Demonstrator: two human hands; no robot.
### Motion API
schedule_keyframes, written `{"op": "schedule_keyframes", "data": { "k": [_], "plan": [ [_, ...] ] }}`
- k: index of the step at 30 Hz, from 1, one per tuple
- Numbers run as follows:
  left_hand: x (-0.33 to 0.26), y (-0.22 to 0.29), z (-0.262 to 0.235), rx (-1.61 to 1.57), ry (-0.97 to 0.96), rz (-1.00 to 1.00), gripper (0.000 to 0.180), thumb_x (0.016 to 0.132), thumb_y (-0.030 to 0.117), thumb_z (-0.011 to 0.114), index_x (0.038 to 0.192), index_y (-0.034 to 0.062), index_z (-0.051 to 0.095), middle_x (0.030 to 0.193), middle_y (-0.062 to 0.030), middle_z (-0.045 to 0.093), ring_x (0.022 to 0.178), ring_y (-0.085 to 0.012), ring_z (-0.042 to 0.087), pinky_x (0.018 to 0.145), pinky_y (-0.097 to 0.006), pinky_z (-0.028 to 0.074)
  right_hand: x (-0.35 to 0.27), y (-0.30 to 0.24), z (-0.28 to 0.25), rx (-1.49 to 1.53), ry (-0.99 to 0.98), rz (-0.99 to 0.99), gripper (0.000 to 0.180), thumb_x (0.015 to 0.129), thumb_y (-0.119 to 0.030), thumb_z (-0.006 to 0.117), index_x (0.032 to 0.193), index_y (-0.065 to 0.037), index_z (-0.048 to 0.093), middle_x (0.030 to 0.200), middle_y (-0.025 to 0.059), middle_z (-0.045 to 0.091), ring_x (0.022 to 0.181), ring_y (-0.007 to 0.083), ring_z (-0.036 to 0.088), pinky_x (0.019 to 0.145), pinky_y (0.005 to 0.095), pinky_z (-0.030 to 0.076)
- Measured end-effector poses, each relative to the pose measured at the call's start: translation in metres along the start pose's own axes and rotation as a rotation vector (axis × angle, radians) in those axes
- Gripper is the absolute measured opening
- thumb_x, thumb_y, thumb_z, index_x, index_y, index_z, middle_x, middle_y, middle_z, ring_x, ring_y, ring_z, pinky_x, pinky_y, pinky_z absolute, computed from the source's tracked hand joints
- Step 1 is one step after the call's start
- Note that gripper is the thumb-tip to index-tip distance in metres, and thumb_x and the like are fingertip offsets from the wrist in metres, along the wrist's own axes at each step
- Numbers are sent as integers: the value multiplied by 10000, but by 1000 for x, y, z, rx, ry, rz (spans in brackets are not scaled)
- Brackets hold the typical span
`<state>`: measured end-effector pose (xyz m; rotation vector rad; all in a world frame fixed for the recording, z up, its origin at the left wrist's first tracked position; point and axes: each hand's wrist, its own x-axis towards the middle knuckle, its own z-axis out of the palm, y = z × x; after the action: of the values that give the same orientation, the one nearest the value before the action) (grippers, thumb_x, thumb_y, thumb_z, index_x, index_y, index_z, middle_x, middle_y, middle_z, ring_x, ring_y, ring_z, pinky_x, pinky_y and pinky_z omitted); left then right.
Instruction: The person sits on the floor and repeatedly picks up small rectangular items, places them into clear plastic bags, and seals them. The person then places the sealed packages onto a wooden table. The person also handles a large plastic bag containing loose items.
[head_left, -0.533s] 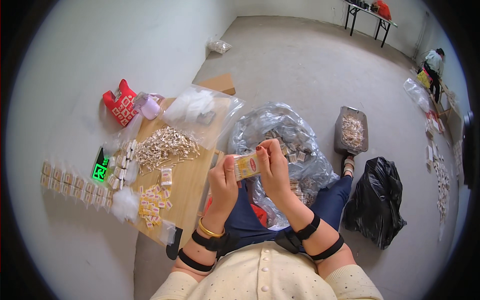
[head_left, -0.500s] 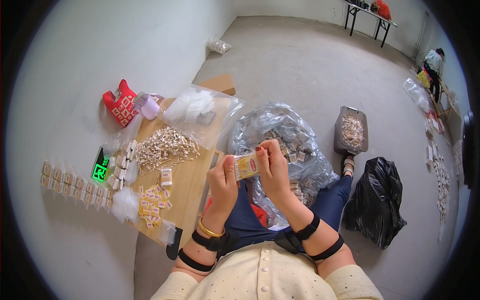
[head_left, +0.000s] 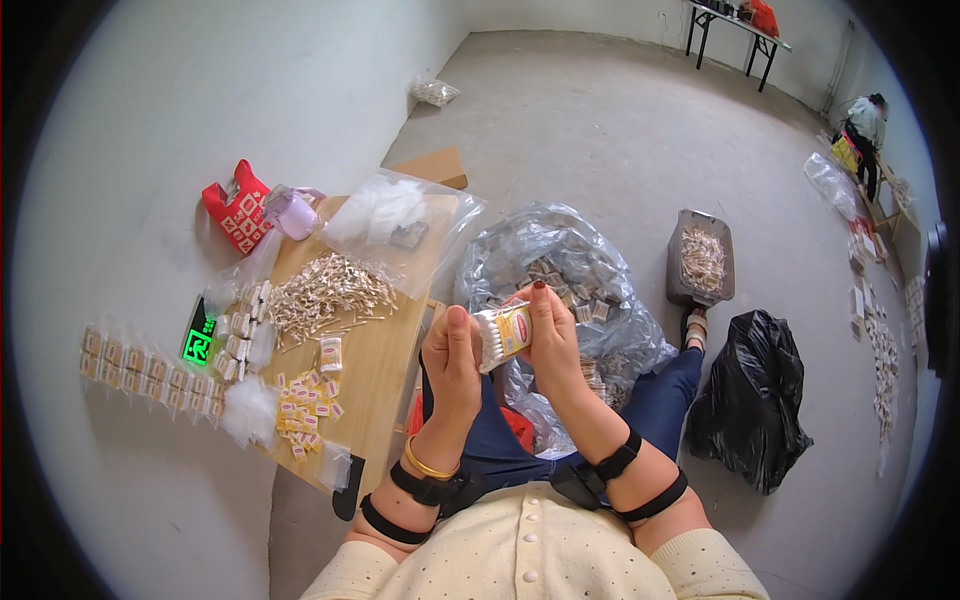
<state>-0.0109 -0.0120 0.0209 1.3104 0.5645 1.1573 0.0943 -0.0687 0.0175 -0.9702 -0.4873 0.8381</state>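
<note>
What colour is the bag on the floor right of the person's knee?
Black; the plastic bag shows best in the head view.

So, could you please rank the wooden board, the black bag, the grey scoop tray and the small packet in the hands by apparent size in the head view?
1. wooden board
2. black bag
3. grey scoop tray, though it lies farther off, so unsure
4. small packet, held by left hand and right hand

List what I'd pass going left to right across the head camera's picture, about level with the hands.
Row of small packets → wooden board → left hand → small packet of cotton swabs → right hand → black bag.
</note>
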Motion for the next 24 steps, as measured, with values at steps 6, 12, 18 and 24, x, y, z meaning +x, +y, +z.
{"op": "schedule_keyframes", "data": {
  "k": [6, 12, 18, 24],
  "plan": [
    [12, 9, -5, 768, -25, 365, 410, 1028, 208, 481, 659, 67, 372, 543, 56, 329, 501, -36, 287, 448, -267, 246, 2, 1, 2, -227, 58, -242, 340, 1045, -310, 436, 842, -49, 520, 675, -47, 489, 604, 17, 416, 532, 208, 363],
    [11, 6, -6, 323, 5, 88, 424, 1027, 236, 486, 652, 76, 370, 554, 62, 330, 515, -23, 283, 448, -240, 230, 9, 10, -3, 7, 85, -69, 335, 1042, -307, 446, 835, -54, 522, 667, -41, 482, 603, 17, 404, 529, 213, 352],
    [9, 2, -6, 352, 58, 99, 430, 1026, 223, 484, 641, 73, 366, 558, 62, 321, 530, -26, 288, 456, -245, 233, 11, 11, -10, -198, 143, -165, 341, 1040, -312, 448, 835, -52, 531, 677, -26, 508, 618, 29, 422, 544, 219, 368],
    [12, 0, 4, 564, 33, 300, 419, 1009, 195, 508, 648, 42, 359, 547, -1, 294, 528, -63, 288, 460, -287, 243, 13, 22, -6, -308, 146, -356, 320, 1042, -328, 436, 850, -84, 516, 677, -65, 466, 555, -1, 396, 446, 195, 309]
  ]
}}
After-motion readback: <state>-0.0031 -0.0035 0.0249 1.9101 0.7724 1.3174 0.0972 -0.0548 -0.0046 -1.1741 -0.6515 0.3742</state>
